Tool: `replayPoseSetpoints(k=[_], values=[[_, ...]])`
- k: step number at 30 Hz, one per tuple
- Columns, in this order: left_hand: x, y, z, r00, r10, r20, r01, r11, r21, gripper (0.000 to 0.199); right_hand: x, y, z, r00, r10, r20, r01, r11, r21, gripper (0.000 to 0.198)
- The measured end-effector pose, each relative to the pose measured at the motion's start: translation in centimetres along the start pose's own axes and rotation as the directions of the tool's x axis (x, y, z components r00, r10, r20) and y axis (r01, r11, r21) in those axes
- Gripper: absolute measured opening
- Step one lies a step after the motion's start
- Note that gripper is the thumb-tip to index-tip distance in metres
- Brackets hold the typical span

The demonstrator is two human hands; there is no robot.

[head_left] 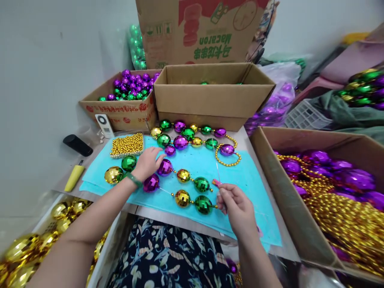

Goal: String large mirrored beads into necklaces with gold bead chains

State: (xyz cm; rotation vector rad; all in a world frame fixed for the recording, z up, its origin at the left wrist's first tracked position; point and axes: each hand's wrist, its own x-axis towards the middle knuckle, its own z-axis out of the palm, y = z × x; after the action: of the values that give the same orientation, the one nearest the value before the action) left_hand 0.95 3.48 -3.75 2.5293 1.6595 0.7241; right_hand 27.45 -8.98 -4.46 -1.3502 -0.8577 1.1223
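Observation:
My left hand (148,163), a green bangle on its wrist, reaches over the blue sheet (255,172). Its thumb and fingers are apart, beside a faceted purple bead (165,167) and a smaller purple bead (170,151). My right hand (237,206) is closed in a pinch at the right end of a bead string, just past a green bead (203,204). A gold bead (182,198) and a purple bead (151,183) lie along the same strand. Right by these fingertips is a small pink piece (216,183); whether they touch it I cannot tell.
Finished-looking bead strands (180,142) lie behind my hands. Gold beads fill a small tray (127,145). Cardboard boxes stand at the back (204,100) and right (300,208). A yellow-handled tool (74,177) and black cylinder (78,145) are left; a bin of gold beads (115,228) sits below.

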Motion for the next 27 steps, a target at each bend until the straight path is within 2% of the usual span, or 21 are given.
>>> replayPoseSetpoints(k=[2, 4, 7, 9, 13, 18, 20, 23, 24, 27], values=[[2.9, 0.8, 0.7, 0.971, -0.204, 0.124, 0.212, 0.975, -0.06, 0.037, -0.1, -0.3, 0.9, 0.999, -0.028, 0.026, 0.028, 0.999, -0.015, 0.029], [5.1, 1.1, 2.0, 0.906, -0.336, 0.255, 0.368, 0.926, -0.085, 0.039, -0.2, -0.6, 1.5, 0.998, -0.048, 0.047, 0.049, 0.998, -0.031, 0.026], [7.2, 0.9, 4.3, 0.801, -0.488, 0.346, 0.561, 0.813, -0.153, 0.039, -0.5, -0.4, 2.0, 0.996, -0.057, 0.067, 0.059, 0.998, -0.031, 0.023], [7.9, 0.6, 5.4, 0.754, -0.538, 0.377, 0.637, 0.739, -0.22, 0.042, -0.7, 0.2, 2.2, 0.996, -0.044, 0.075, 0.047, 0.998, -0.03, 0.023], [8.2, 0.6, 5.6, 0.72, -0.547, 0.427, 0.686, 0.656, -0.315, 0.039, -0.9, 2.0, 2.3, 0.996, -0.046, 0.071, 0.05, 0.997, -0.061, 0.023], [6.6, 2.0, 2.6, 0.718, -0.482, 0.503, 0.697, 0.496, -0.518, 0.033, -0.9, 3.2, 2.0, 0.992, -0.105, 0.063, 0.113, 0.984, -0.139, 0.024], [5.5, 2.8, 1.0, 0.711, -0.433, 0.554, 0.696, 0.318, -0.644, 0.03, -1.0, 3.1, 2.2, 0.99, -0.121, 0.069, 0.129, 0.981, -0.142, 0.025], [4.0, 3.7, -0.9, 0.683, -0.366, 0.631, 0.656, -0.071, -0.751, 0.02, -1.3, 2.9, 2.6, 0.985, -0.143, 0.098, 0.155, 0.979, -0.135, 0.025], [3.6, 3.9, -1.3, 0.679, -0.355, 0.643, 0.636, -0.154, -0.756, 0.019, -1.3, 2.8, 2.7, 0.983, -0.148, 0.108, 0.162, 0.977, -0.135, 0.024], [2.8, 4.1, -1.9, 0.697, -0.351, 0.625, 0.594, -0.205, -0.778, 0.019, -1.6, 2.8, 3.2, 0.977, -0.163, 0.135, 0.182, 0.973, -0.14, 0.023]])
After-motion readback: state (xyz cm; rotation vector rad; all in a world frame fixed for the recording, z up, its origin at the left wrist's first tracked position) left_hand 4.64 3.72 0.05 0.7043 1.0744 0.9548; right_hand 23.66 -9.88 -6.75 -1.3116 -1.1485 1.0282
